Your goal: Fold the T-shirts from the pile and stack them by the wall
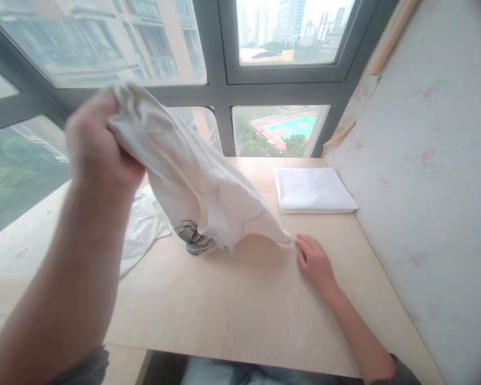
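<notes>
A white garment (200, 176) with a dark striped print near its lower edge is stretched slantwise over the table (224, 305). My left hand (100, 139), raised high at the left, is closed around its bunched upper end. At the lower right, my right hand (315, 262) pinches the garment's tapered corner close to the tabletop. The cloth between the hands hangs in folds, its printed part at or just above the table. Its exact cut cannot be made out. Behind my left forearm lies another piece of white cloth (146, 227), partly hidden.
A folded white cloth (315, 190) lies at the back right, near the wallpapered wall (425, 176). Grey window frames (220, 93) border the table at the back and left. The table's front edge runs just before my lap.
</notes>
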{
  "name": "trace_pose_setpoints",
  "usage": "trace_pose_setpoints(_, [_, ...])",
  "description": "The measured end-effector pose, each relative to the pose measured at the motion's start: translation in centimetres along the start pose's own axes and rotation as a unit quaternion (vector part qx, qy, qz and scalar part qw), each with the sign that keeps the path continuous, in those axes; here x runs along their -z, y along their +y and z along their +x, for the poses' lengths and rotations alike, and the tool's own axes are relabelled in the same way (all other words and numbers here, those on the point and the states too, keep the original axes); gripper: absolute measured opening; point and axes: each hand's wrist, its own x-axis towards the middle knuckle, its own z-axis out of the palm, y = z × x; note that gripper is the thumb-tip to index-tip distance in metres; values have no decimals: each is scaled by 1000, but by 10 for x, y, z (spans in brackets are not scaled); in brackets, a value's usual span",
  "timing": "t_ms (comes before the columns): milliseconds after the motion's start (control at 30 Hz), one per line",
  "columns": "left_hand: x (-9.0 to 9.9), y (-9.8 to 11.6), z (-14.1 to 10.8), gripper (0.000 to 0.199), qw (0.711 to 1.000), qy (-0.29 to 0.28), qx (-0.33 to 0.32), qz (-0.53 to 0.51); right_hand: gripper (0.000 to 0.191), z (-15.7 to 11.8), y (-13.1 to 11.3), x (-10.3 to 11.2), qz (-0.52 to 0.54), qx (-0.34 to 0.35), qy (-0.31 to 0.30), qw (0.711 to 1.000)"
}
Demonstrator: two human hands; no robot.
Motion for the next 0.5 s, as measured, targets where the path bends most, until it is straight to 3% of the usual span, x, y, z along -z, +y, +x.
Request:
trace_pose_setpoints(67, [-38, -5, -40, 63, 971, -87, 183, -129, 34, 0, 0, -1, 5, -4, 4, 1000])
trace_pose_setpoints(167, [-79, -29, -117, 61, 940, -177, 272, -103, 34, 0, 2, -1, 22, -22, 17, 999])
trace_pose_setpoints(267, [-95, -53, -183, 73, 925, -224, 300, -61, 34, 1, 5, -1, 51, -54, 25, 997])
trace_pose_setpoints(333, [-96, -63, -210, 75, 925, -235, 297, -41, 33, 3, 3, 0, 70, -85, 39, 993])
trace_pose_setpoints(433, [-92, -66, -226, 76, 926, -240, 292, -19, 31, 9, -18, 1, 105, -125, 72, 984])
trace_pose_setpoints(500, [-88, -64, -228, 79, 929, -246, 277, -7, 31, 16, -44, -1, 135, -112, 76, 982])
